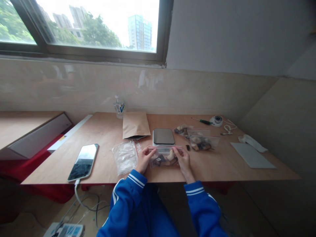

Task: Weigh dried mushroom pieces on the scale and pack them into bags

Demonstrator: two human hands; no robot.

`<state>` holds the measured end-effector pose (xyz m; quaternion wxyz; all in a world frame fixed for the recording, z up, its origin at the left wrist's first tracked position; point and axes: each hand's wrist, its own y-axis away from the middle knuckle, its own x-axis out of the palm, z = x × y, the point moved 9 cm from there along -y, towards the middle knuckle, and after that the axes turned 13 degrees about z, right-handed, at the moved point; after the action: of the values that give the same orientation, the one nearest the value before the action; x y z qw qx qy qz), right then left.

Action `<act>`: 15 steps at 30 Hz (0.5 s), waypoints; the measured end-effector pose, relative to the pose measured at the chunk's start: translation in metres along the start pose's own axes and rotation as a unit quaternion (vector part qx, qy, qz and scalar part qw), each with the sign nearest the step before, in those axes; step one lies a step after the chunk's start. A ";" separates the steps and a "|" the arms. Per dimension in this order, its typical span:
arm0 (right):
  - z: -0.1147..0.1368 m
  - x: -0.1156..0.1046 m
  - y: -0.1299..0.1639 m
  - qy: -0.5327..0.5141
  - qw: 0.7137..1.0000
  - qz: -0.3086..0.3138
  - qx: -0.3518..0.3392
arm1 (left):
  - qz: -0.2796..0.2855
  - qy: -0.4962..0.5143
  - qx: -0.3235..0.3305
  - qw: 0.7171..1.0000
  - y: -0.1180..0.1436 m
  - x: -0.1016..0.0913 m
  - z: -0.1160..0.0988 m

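One wooden counter (103, 131) stands under a window (98, 29). Both hands, left (145, 159) and right (182, 159), pinch a clear zip bag (164, 157) of mixed brown pieces by its ends.

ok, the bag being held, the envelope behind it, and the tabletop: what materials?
Clear zip bag with pink strip: thin glossy plastic, contents visible through it. Tan flat envelope: matte kraft paper, by its look. Light brown tabletop: wood or plywood, faint grain, low sheen. Both hands' fingers pinch the bag top.
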<state>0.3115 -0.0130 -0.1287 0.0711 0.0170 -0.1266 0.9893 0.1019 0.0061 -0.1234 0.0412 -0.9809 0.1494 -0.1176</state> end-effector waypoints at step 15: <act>0.096 0.076 -0.011 0.479 0.829 0.245 -0.154 | -0.026 -0.058 0.057 0.996 0.002 -0.004 -0.012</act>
<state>0.2391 -0.0165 -0.0290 -0.1205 -0.5019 -0.2270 0.8259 0.0943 0.0047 -0.1125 0.1030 -0.9856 0.1146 -0.0696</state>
